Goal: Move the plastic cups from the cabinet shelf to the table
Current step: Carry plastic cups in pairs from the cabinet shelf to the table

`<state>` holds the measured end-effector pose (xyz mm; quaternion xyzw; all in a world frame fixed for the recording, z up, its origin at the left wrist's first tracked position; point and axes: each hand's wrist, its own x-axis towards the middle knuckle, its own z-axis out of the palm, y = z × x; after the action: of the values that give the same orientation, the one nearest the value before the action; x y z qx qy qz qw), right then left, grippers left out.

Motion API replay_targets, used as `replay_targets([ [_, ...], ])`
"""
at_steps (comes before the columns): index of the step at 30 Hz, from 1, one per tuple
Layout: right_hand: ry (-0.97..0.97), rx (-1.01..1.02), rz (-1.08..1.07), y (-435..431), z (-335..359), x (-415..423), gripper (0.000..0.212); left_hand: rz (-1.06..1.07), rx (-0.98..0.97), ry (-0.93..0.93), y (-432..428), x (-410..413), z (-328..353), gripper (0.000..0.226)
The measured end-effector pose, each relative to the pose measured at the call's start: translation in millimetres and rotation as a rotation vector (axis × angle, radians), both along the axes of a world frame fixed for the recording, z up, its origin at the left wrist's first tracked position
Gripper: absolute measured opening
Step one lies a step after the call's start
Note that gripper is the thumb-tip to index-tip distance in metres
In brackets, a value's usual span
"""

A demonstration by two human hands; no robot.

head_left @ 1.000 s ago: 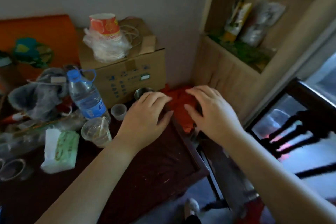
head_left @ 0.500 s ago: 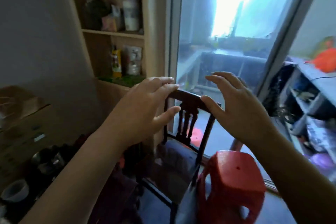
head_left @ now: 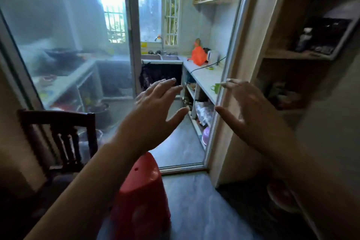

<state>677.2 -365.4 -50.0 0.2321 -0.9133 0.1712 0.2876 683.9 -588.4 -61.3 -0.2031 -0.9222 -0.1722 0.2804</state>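
At frame centre, left hand (head_left: 153, 111) and right hand (head_left: 249, 111) are hovering spread wide and empty; below, a red stool (head_left: 142, 191) is standing beside a dark chair (head_left: 58, 132).

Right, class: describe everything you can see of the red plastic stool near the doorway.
The red plastic stool stands upright on the grey floor, low in the view. It looks like glossy moulded plastic, with a flat top bearing a small hole and sides flaring downward. The left forearm crosses in front of it; contact cannot be judged. A dark wooden chair stands to its left.
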Motion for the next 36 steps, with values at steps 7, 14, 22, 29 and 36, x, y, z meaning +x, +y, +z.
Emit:
replay_targets([
  [7, 0.031, -0.003, -0.206, 137, 14, -1, 0.056, -0.153, -0.014, 0.018, 136, -49, 11, 0.06],
  [14, 0.042, -0.189, -0.303, 212, 2, -37, 0.049, -0.286, -0.05, 0.07, 227, -114, 15, 0.061],
  [22, 0.047, -0.186, -0.37, 275, 6, -151, 0.05, -0.347, -0.017, 0.099, 302, -241, 11, 0.062],
  [29, 0.048, -0.131, -0.394, 322, 27, -272, 0.052, -0.362, 0.011, 0.108, 361, -365, 18, 0.063],
  [36, 0.033, -0.158, -0.41, 374, 12, -340, 0.051, -0.38, 0.014, 0.114, 416, -442, 24, 0.059],
])
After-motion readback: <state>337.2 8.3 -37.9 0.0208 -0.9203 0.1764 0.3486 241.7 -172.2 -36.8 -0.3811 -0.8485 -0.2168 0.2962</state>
